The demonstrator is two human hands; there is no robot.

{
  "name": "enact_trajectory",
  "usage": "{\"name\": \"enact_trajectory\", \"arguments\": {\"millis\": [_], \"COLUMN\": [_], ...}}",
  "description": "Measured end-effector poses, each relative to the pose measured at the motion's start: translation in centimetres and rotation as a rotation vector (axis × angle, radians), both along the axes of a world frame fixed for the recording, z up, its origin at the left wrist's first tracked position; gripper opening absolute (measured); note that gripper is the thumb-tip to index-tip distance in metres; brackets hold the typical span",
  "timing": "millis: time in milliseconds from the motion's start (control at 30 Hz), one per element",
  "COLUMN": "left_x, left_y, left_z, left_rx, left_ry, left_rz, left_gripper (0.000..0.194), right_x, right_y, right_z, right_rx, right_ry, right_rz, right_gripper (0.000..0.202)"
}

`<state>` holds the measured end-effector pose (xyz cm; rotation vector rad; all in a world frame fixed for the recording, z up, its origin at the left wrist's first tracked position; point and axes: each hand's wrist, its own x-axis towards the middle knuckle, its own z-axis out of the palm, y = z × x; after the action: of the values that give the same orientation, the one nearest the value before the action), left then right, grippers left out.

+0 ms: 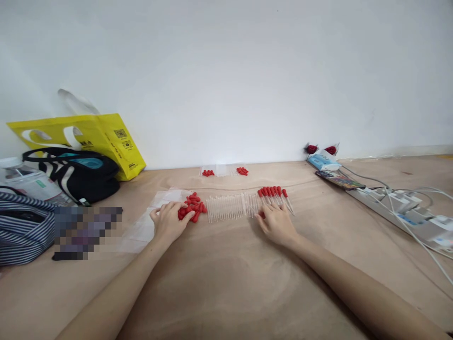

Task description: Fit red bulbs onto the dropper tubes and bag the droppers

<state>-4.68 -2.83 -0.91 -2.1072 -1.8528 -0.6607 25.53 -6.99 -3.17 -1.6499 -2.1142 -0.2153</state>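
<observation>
Left hand [169,221] curled over red caps [194,207], touching pile; grip cannot be told. Clear tubes [224,208] on tabletop [219,274] between 2 hands. Right hand [278,225], fingers bent, beside red-capped tubes [272,191]; hold unclear.

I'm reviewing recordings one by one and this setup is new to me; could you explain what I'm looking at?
There is no machine here: two bare hands, seen from a camera worn on the person's head. It is the only view, looking forward and down at a wooden surface.

The left hand touches a pile of red caps beside clear plastic sheets. The right hand is at the row of clear tubes, near several red-capped ones. Whether either grip holds anything is unclear.

Bags stand left; a power strip lies right.
</observation>
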Motion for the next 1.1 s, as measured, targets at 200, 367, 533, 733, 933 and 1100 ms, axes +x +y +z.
{"name": "enact_trajectory", "arguments": {"millis": [200,367,533,733,933,1100], "left_x": [-0.2,-0.3,0.4,4.0,6.0,5.9], "left_y": [0.1,0.1,-0.5,-3.0,-4.4,-4.1], "left_z": [-0.5,-0.7,-0.1,-0.9,-2.0,-2.8], "left_rx": [0.06,0.162,0.287,0.063,-0.209,-0.206], "left_ry": [-0.032,0.005,-0.069,-0.249,-0.282,-0.198], "left_rz": [-0.022,-0.085,-0.141,-0.612,-0.757,-0.691], "left_gripper": [0.014,0.016,0.02,0.018,0.021,0.032], "right_x": [1.1,0.9,1.0,1.0,0.7,-0.1], "right_y": [-1.3,-1.3,-1.2,-1.3,-1.3,-1.4], "right_z": [-0.4,-0.8,-1.0,-0.7,-1.2,-1.8], "right_rx": [-0.049,-0.055,-0.041,-0.065,-0.061,-0.083], "right_ry": [0.059,0.076,0.069,0.168,0.285,0.3], "right_rz": [0.149,0.249,0.245,0.287,0.368,0.434], "right_gripper": [0.017,0.017,0.023,0.018,0.015,0.021]}}
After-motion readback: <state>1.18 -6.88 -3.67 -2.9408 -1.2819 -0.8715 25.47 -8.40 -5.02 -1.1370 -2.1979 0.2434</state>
